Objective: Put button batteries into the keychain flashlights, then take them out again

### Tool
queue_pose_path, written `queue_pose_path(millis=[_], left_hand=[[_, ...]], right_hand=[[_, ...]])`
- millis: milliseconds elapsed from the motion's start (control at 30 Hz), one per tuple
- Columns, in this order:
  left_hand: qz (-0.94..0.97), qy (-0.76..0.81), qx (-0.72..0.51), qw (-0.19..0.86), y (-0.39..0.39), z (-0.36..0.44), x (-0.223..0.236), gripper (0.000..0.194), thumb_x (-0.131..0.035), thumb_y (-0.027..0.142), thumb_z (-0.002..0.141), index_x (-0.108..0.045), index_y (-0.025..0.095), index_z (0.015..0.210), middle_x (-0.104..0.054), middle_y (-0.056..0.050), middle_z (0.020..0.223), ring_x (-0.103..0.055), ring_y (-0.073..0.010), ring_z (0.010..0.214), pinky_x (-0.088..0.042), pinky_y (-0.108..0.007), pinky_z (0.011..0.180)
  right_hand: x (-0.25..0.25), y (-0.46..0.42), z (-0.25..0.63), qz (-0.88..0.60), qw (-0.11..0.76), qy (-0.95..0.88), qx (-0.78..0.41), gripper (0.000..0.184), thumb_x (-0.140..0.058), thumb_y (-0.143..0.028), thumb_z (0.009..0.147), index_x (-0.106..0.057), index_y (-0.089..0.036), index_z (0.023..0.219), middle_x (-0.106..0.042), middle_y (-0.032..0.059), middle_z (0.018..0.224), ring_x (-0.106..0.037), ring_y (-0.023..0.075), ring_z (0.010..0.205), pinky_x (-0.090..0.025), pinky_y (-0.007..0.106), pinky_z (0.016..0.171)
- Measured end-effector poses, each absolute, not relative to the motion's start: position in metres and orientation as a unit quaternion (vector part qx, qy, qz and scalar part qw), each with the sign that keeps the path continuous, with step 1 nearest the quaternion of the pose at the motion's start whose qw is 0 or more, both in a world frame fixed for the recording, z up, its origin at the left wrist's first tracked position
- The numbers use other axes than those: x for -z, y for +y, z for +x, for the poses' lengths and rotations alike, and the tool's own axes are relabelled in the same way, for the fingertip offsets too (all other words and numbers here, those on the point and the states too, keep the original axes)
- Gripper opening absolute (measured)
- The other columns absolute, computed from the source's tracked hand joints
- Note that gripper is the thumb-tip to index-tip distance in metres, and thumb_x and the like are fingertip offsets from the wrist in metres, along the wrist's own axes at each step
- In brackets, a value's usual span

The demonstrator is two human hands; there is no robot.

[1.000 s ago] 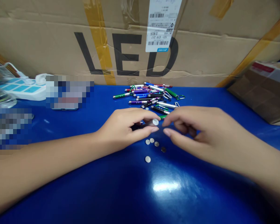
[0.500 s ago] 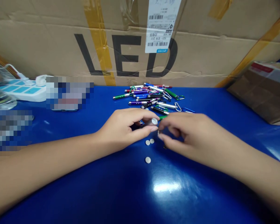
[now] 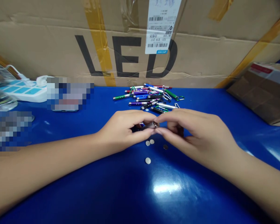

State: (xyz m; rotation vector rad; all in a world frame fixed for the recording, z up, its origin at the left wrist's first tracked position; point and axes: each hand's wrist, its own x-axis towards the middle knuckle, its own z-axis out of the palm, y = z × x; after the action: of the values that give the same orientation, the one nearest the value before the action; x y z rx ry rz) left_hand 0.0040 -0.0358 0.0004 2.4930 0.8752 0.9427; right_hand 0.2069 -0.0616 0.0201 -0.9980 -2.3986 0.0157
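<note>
Bright glare on blue tabletop (image 3: 168, 188), warped edges

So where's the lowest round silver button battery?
In the head view, the silver button battery lies on the blue tabletop, just below two similar batteries.

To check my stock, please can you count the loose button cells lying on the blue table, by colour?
Silver button cells: 3
Dark button cell: 1
Total: 4
</note>
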Motion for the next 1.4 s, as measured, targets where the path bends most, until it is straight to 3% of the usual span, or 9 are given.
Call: queue_pose_path(millis=[267,467,600,700,833,1000,1167,1400], left_hand=[[0.875,0.316,-0.316,0.186,-0.036,0.004,-0.002,0.015,-0.06,0.025,0.084,-0.07,0.021,0.095,-0.072,0.001,0.083,-0.065,-0.0108,0.072,-0.049,-0.018,0.068],[0.79,0.391,-0.439,0.174,-0.031,-0.001,0.001,0.025,-0.053,0.034,0.091,-0.063,0.02,0.109,-0.07,-0.004,0.099,-0.066,-0.016,0.088,-0.052,-0.025,0.078],[0.764,0.4,-0.47,0.186,-0.025,-0.005,0.007,0.029,-0.044,0.037,0.096,-0.056,0.021,0.117,-0.066,-0.006,0.11,-0.064,-0.0161,0.093,-0.053,-0.027,0.082],[0.762,0.382,-0.482,0.203,-0.024,-0.004,0.008,0.028,-0.043,0.035,0.097,-0.054,0.02,0.117,-0.065,-0.006,0.111,-0.063,-0.0158,0.097,-0.053,-0.027,0.083],[0.765,0.37,-0.483,0.21,-0.027,-0.001,0.005,0.027,-0.044,0.035,0.096,-0.055,0.019,0.114,-0.066,-0.006,0.109,-0.065,-0.0156,0.096,-0.052,-0.025,0.083],[0.781,0.354,-0.476,0.195,-0.03,-0.001,0.003,0.027,-0.044,0.034,0.096,-0.057,0.018,0.113,-0.066,-0.007,0.112,-0.065,-0.0158,0.096,-0.051,-0.026,0.086],[0.805,0.326,-0.463,0.176,-0.03,-0.003,0.005,0.026,-0.045,0.03,0.096,-0.058,0.016,0.114,-0.066,-0.007,0.113,-0.063,-0.0161,0.101,-0.048,-0.028,0.093],[0.845,0.295,-0.415,0.163,-0.031,-0.002,0.001,0.021,-0.048,0.025,0.095,-0.06,0.016,0.109,-0.069,-0.004,0.103,-0.063,-0.0142,0.097,-0.047,-0.025,0.089]], right_hand=[[-0.021,-0.062,0.209,-0.358,0.252,-0.898,-0.042,0.01,-0.053,-0.023,0.09,-0.064,-0.023,0.092,-0.064,-0.002,0.071,-0.058,0.0113,0.062,-0.039,0.023,0.056],[-0.022,-0.061,0.209,-0.398,0.28,-0.871,-0.071,0.018,-0.056,-0.023,0.087,-0.061,-0.02,0.104,-0.063,-0.0025,0.067,-0.058,0.0115,0.056,-0.042,0.022,0.054],[-0.017,-0.05,0.204,-0.358,0.238,-0.901,-0.049,0.014,-0.053,-0.023,0.09,-0.065,-0.018,0.093,-0.069,0.0055,0.088,-0.063,0.0172,0.083,-0.049,0.029,0.076],[-0.008,-0.036,0.198,-0.314,0.222,-0.923,-0.028,0.028,-0.046,-0.013,0.091,-0.063,-0.015,0.114,-0.067,0.0105,0.116,-0.058,0.0211,0.109,-0.044,0.039,0.096],[0.005,-0.021,0.195,-0.238,0.131,-0.962,-0.013,0.045,-0.049,-0.007,0.087,-0.054,-0.016,0.13,-0.057,0.0106,0.136,-0.049,0.0245,0.125,-0.039,0.047,0.103],[0.008,-0.02,0.195,-0.269,0.152,-0.95,-0.04,0.033,-0.045,-0.009,0.092,-0.063,-0.015,0.119,-0.067,0.0108,0.117,-0.059,0.0204,0.109,-0.046,0.041,0.096],[0.007,-0.02,0.196,-0.267,0.23,-0.935,-0.034,0.026,-0.047,-0.01,0.091,-0.069,-0.015,0.103,-0.071,0.0111,0.102,-0.065,0.0198,0.097,-0.053,0.036,0.086],[-0.004,-0.028,0.202,-0.331,0.385,-0.86,-0.057,0.014,-0.061,-0.015,0.084,-0.072,-0.022,0.089,-0.074,0.0037,0.091,-0.068,0.0178,0.088,-0.055,0.032,0.082]])
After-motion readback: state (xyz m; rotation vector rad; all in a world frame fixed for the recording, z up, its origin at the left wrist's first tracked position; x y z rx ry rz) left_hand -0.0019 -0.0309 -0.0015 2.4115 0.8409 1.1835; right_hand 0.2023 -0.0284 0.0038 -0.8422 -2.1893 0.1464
